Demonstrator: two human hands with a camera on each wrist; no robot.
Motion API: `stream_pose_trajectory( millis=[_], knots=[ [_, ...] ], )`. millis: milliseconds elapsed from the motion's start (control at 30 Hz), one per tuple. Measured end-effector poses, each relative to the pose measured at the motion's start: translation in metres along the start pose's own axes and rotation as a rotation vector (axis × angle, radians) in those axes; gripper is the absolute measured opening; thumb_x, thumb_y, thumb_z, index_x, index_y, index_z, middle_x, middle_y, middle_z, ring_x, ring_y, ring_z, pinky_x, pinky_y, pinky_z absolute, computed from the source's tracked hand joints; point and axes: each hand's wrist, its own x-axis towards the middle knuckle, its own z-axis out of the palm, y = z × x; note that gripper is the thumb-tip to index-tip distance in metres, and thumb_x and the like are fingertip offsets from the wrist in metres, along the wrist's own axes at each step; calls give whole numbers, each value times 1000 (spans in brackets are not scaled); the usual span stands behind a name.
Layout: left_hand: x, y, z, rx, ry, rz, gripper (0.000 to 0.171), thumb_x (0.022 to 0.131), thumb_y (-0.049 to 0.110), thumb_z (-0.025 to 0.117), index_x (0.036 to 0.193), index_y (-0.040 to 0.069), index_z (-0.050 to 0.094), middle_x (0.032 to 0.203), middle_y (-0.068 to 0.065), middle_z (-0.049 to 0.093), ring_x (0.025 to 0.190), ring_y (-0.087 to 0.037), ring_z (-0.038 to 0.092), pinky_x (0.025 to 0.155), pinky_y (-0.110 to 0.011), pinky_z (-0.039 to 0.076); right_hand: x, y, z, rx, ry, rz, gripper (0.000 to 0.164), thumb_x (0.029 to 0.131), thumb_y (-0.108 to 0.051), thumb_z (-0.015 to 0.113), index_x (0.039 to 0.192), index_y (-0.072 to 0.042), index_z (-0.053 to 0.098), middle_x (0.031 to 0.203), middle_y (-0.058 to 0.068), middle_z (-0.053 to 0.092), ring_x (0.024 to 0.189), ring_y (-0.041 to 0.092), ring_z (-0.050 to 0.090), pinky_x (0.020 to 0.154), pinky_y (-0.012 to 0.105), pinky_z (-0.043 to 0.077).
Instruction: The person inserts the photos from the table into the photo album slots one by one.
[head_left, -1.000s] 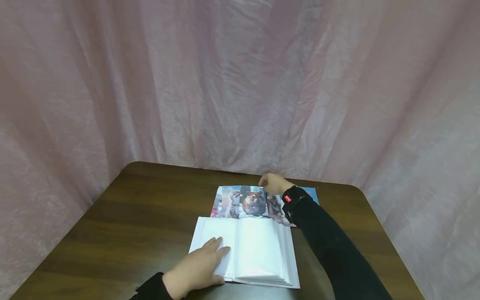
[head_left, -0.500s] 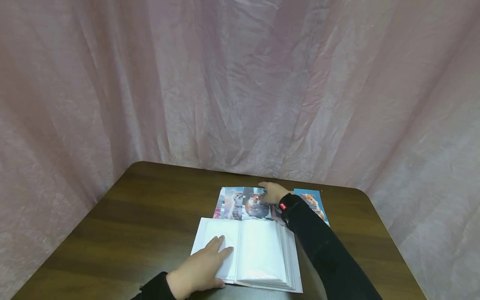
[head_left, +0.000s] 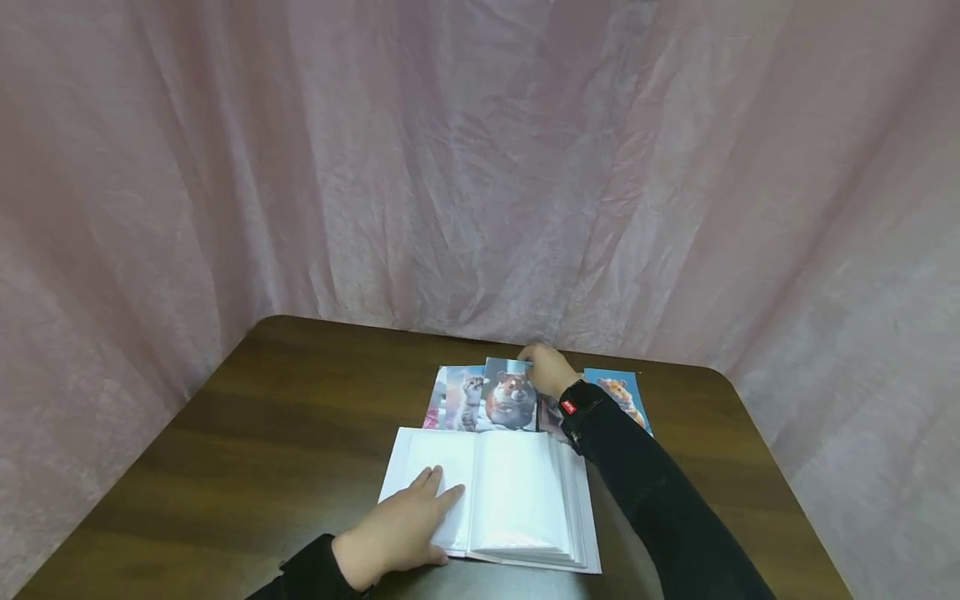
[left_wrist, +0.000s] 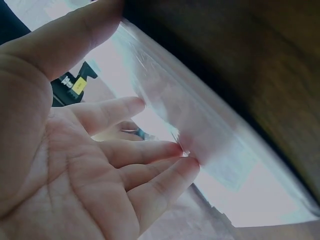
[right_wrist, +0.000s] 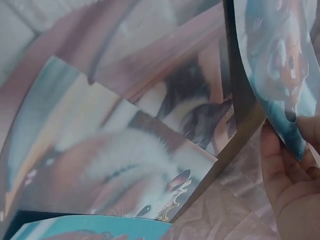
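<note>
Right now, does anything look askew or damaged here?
Nothing looks damaged. Only the brown-animal photo stands out: pinched by the right hand, it bends, its top edge beyond that of the kitten photo.

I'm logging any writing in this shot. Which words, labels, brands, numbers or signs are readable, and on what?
No text is clearly readable.
Red tag on the black strap at the right wrist: pale marks, too small to read.
Yellow label on a black device, left wrist view: too blurred to read.
Open album: no writing visible.
</note>
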Motion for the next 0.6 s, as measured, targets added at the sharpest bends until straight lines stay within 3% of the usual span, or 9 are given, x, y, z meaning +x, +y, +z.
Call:
stream_pose_trajectory(
  millis=[100, 200, 333, 433, 600],
  knots=[
    [-2, -1, 1, 1, -2, 2, 82, 76, 40, 86, 145, 9, 53, 147, -32, 43, 136, -45, 43, 101, -53, 48, -3, -2, -4, 40, 6, -2, 26, 97, 3, 57, 120, -1, 67, 123, 16, 64, 107, 30, 64, 84, 37, 54],
    [-4, -2, 0, 9, -3, -2, 81, 77, 39, 85, 145, 9, 53, 147, -31, 43, 136, -45, 43, 100, -53, 48, -3, -7, -12, 97, 12, 3, 26, 100, 1, 54, 122, -2, 66, 116, 16, 67, 81, 21, 65, 66, 30, 51],
    [-6, -2, -2, 24, -5, -2, 79, 79, 39, 84, 144, 8, 53, 147, -31, 44, 136, -45, 43, 100, -53, 48, -3, -14, -27, 205, 47, 12, 27, 102, 1, 47, 123, 0, 64, 108, 17, 67, 52, 13, 45, 51, 27, 39],
    [-7, -2, -2, 36, -6, 3, 77, 80, 39, 83, 143, 6, 54, 147, -31, 44, 136, -45, 44, 99, -52, 49, -3, -20, -37, 266, 94, 6, 29, 102, 1, 45, 124, 2, 63, 110, 18, 65, 53, 13, 40, 55, 28, 38],
    [-9, -3, -2, 47, -11, 7, 73, 83, 37, 81, 142, 4, 54, 147, -30, 45, 135, -44, 45, 97, -50, 51, -3, -31, -43, 330, 160, 19, 27, 103, -2, 48, 124, 0, 64, 113, 16, 64, 68, 19, 49, 65, 31, 42]
  ],
)
